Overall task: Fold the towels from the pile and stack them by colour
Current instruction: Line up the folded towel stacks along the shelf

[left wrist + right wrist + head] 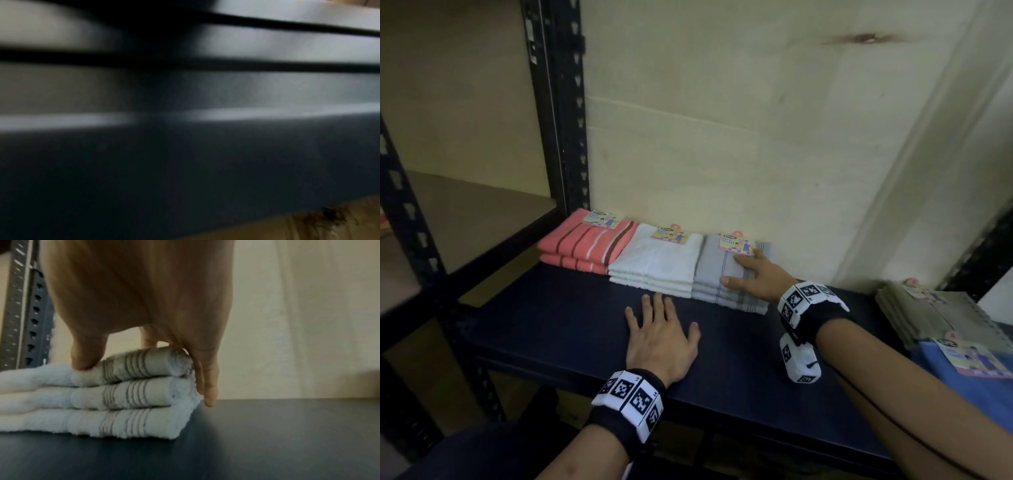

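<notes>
Three folded stacks line the back of the dark table (571,329): coral striped towels (585,243), white towels (657,263) and grey striped towels (714,270). My right hand (751,274) rests flat on top of the grey stack, fingers straight, beside its paper label (736,244). In the right wrist view the thumb (86,356) presses the top grey towel (131,366) of three, and the little finger (209,391) hangs down the stack's right side. My left hand (661,329) lies flat and spread on the bare table in front of the white stack.
At the right end of the table lies a pile of olive-beige towels (931,315) with a blue towel (962,387) in front. A black metal shelf post (565,120) stands left of the coral stack. A cream wall (722,137) is behind. The left wrist view is blurred.
</notes>
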